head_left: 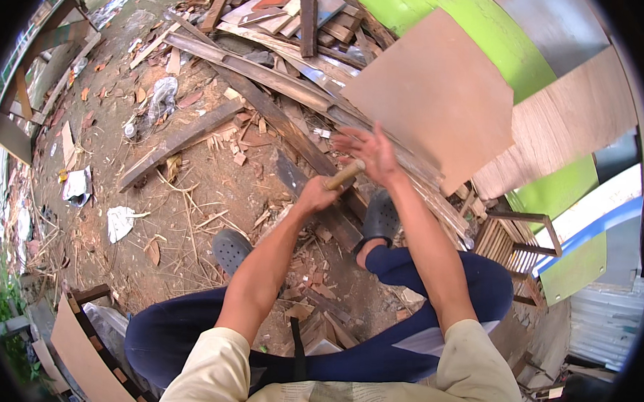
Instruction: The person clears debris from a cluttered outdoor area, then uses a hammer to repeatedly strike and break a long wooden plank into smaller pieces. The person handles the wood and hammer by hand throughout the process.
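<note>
My left hand (316, 195) is closed around a pale wooden handle (347, 173) that slants up to the right. Whatever the handle belongs to is hidden by the fist. Fingers spread and slightly blurred, my right hand (375, 154) is beside the free end of the handle; I cannot tell whether its palm touches it. Under the left hand lies a short dark plank (339, 225), running between my feet in grey clogs (382, 215). A longer weathered beam (286, 126) passes just beyond it.
Scrap boards (273, 20) are heaped at the far side. A brown sheet of board (433, 98) leans at the right over a green panel (555, 202). A slatted wooden frame (513, 244) stands nearer. Another beam (179, 144), a plastic bag (163, 98) and wood chips litter the ground.
</note>
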Action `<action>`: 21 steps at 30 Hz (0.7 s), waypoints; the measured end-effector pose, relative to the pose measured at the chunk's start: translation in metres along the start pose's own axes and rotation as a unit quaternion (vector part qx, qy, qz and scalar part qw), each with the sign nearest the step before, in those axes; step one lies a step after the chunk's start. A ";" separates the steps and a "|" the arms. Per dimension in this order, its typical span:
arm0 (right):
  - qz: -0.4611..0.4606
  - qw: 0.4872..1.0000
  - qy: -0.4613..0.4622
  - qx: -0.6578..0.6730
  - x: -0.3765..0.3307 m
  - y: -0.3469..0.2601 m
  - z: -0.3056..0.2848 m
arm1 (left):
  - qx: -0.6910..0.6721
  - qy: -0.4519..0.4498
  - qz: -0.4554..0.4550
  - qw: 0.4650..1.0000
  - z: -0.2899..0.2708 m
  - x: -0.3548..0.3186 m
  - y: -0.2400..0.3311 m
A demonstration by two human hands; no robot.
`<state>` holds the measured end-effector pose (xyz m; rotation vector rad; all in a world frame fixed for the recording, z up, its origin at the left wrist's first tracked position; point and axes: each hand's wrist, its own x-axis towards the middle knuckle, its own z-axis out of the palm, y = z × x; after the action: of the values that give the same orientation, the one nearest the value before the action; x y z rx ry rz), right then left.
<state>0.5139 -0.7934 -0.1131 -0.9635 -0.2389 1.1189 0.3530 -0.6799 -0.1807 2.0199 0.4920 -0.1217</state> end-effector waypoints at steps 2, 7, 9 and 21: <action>-0.051 0.994 0.065 0.067 -0.002 -0.016 -0.026 | -0.039 -0.024 -0.010 0.999 -0.002 0.003 0.001; -0.162 0.970 0.070 0.167 0.016 -0.013 -0.052 | -0.076 -0.032 0.016 0.996 0.000 0.002 -0.002; -0.108 0.985 -0.077 0.114 0.035 0.026 0.005 | -0.075 -0.017 0.036 0.996 -0.007 0.001 -0.014; -0.179 0.982 -0.028 0.060 0.021 0.023 0.004 | -0.074 0.000 0.015 0.997 -0.006 -0.006 -0.009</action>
<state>0.5059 -0.7713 -0.1345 -0.7462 -0.3714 0.8206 0.3432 -0.6732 -0.1837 1.8822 0.4575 -0.0652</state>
